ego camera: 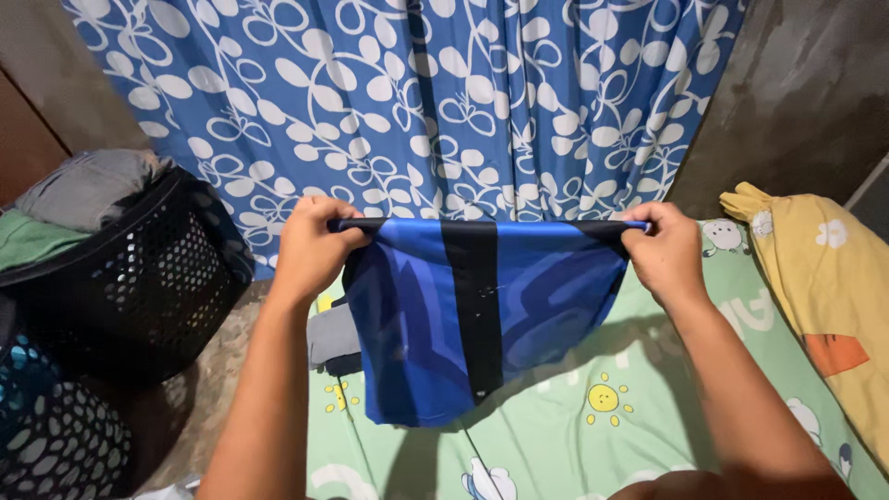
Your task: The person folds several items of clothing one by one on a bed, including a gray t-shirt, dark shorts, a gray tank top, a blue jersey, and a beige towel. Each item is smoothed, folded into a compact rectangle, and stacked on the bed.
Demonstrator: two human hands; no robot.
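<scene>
A blue garment (pixel 435 315) with a black vertical stripe hangs in the air in front of me, stretched flat between both hands. My left hand (pixel 310 245) pinches its top left corner. My right hand (pixel 662 250) pinches the top right corner. The cloth's lower edge hangs just above a light green bed sheet (pixel 593 426) printed with small suns and cartoon figures.
A black mesh laundry basket (pixel 139 278) heaped with grey and green clothes stands at the left, another dark basket (pixel 51 435) below it. A blue leaf-patterned curtain (pixel 417 102) hangs behind. A yellow pillow (pixel 833 315) lies at the right. Folded grey cloth (pixel 331 338) rests on the sheet.
</scene>
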